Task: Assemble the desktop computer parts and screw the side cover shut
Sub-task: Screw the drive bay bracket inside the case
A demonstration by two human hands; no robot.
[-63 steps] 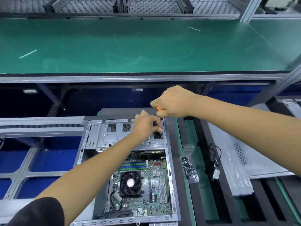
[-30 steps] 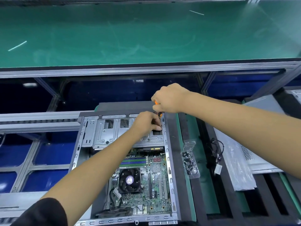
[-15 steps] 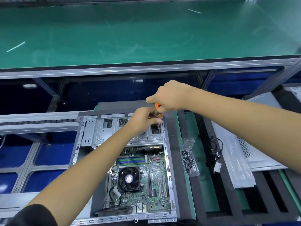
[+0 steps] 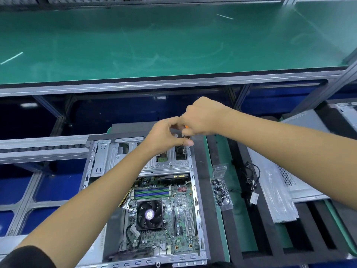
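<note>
We see right hand (image 4: 204, 117) gripping orange screwdriver (image 4: 186, 131) | left hand (image 4: 164, 138) just beside it — fingers pinching near its tip | open computer case (image 4: 195, 190) below both hands

Bare metal case (image 4: 100, 157); matt green bench mat (image 4: 173, 45).

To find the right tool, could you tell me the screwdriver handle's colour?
Orange, glimpsed under the right hand in the head view: screwdriver handle.

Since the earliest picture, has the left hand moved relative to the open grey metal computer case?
Yes. The left hand has lifted off the silver drive bracket toward the far rim of the open grey metal computer case.
</note>
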